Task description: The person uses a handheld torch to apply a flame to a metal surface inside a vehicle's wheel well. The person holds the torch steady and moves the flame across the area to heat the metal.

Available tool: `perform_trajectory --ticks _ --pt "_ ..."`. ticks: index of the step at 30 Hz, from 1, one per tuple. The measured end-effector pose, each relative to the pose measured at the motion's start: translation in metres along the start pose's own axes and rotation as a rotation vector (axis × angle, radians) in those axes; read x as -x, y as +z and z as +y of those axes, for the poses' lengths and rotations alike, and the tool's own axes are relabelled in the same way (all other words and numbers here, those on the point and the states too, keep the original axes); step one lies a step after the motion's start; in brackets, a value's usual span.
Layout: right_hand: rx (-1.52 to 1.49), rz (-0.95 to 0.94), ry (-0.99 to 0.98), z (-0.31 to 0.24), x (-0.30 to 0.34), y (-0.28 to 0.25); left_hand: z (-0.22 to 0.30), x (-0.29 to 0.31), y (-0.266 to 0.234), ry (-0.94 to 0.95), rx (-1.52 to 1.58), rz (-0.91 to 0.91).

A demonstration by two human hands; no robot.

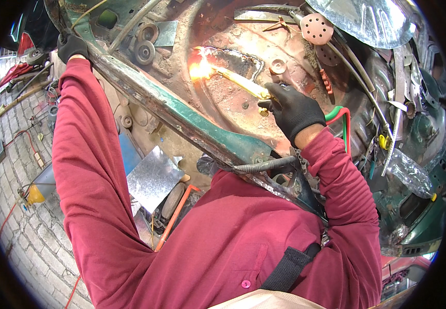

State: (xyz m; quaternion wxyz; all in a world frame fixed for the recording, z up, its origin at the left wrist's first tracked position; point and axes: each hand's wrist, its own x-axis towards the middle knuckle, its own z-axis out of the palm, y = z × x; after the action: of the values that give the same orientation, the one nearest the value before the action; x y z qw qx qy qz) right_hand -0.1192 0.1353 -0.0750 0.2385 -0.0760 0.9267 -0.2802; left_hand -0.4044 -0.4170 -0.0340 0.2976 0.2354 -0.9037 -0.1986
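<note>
A black glove covers my right hand (pixel 296 109), which is closed around the brass handle of a gas torch (pixel 243 85). The torch points left over the rusty red metal floor (pixel 233 116) of a car body, and a bright flame burns at its tip. Glare hides the exact spot under the flame. Beside it runs a dark, burnt line (pixel 256 59) in the metal. Far to the left, my gloved left hand (pixel 72 46) is wrapped over the worn green metal rim (pixel 181 121) of the body; its fingertips are partly hidden.
Round discs (pixel 144 51) lie near the rim, and a perforated sanding disc (pixel 316 29) lies beyond. Red and green hoses (pixel 345 121) pass by my right wrist. A plastic bottle (pixel 409 174) and pliers sit at right. Sheet metal (pixel 155 177) leans below the rim, above brick paving (pixel 32 242).
</note>
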Motion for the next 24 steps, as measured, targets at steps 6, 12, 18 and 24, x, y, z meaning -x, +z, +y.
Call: perform_trajectory --ticks 6,12,18,24 --pt "0.010 -0.004 -0.001 0.001 0.001 0.000 -0.006 -0.005 0.002 -0.020 0.016 -0.021" --pt "0.001 -0.019 -0.003 0.002 0.002 0.000 -0.017 -0.010 0.002 -0.009 0.023 0.000" --pt "0.008 -0.064 0.031 0.000 0.003 -0.004 0.006 0.007 -0.004 -0.001 0.024 0.021" --pt "0.025 -0.055 0.044 0.000 0.004 -0.003 0.009 0.009 -0.003 0.011 0.046 0.023"
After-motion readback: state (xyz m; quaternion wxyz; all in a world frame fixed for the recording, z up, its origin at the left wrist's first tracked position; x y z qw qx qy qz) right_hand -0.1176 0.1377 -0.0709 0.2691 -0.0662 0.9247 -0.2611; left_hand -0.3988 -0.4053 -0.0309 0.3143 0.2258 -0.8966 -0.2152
